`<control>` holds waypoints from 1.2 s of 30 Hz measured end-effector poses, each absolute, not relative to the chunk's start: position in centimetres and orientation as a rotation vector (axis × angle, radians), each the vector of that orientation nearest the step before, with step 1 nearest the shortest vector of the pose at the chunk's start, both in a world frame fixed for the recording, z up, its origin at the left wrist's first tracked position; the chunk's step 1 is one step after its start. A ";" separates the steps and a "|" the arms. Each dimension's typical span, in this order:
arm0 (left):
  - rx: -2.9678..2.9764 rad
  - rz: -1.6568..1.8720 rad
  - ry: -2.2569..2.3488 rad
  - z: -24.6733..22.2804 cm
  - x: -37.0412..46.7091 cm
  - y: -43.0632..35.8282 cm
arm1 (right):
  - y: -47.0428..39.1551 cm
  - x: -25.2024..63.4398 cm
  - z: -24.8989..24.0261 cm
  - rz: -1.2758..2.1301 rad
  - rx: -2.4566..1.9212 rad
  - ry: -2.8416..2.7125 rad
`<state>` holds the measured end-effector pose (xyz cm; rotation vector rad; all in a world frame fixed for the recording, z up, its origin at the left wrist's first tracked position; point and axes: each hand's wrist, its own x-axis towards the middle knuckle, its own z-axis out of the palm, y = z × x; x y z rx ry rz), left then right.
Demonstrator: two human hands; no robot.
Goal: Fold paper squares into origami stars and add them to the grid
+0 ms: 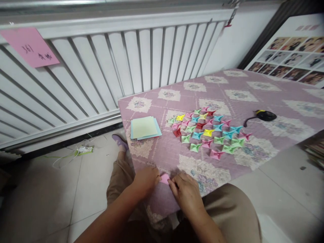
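Note:
A small folded pink paper [164, 178] lies at the near part of the purple patterned tablecloth [165, 199], between my two hands. My left hand [148, 180] has its fingers closed at the paper's left edge. My right hand [186, 190] pinches the paper's right side between thumb and curled fingers. Beyond them, several small folded paper pieces [208, 133] in green, blue, pink, red and yellow sit in slanting rows. A stack of square paper sheets [144, 127], pale yellow on top with blue beneath, rests at the left of the table.
A black object with a cord [265, 115] lies on the right of the table. Behind stands a white radiator [144, 60] with a pink note [30, 47]. A photo board [291, 54] is at the upper right. A power strip [84, 150] is on the floor.

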<state>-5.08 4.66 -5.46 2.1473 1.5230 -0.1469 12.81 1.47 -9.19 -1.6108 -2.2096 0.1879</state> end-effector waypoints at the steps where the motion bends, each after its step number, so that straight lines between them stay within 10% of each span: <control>1: 2.147 -0.162 1.523 -5.5 -5.0 4.8 | 1.5 12.8 -9.1 0.190 -1.615 -2.204; 36: 2.261 -0.312 1.504 -6.4 -4.5 5.4 | 1.8 12.2 -8.8 0.268 -1.746 -2.111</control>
